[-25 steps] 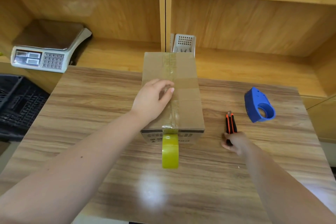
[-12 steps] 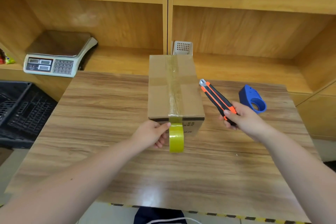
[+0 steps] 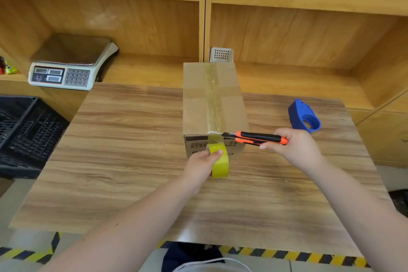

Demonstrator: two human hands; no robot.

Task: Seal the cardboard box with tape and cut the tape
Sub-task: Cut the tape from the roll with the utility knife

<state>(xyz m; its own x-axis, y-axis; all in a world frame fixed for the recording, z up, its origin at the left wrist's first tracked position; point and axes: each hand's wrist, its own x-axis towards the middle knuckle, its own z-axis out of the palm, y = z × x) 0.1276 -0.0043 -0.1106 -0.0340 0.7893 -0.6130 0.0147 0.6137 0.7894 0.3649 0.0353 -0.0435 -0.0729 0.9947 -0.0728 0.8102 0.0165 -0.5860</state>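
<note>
A closed cardboard box [image 3: 196, 104] stands on the wooden table [image 3: 123, 161], with clear tape running along its top seam and down over the near edge. My left hand [image 3: 199, 164] grips the yellow tape roll [image 3: 219, 162], held low against the box's front face with the strip still joined to the box. My right hand [image 3: 295, 148] holds an orange and black utility knife [image 3: 256, 138] level. Its blade tip reaches the tape at the box's upper front edge.
A blue tape dispenser [image 3: 304, 116] lies on the table at the right. A weighing scale [image 3: 70, 63] sits on the shelf at the back left, a white perforated basket [image 3: 221, 54] behind the box, a black crate [image 3: 24, 130] left of the table.
My left hand left the box top and took the tape roll. My right hand lifted the knife from the table and swung it left to the tape at the box's front edge.
</note>
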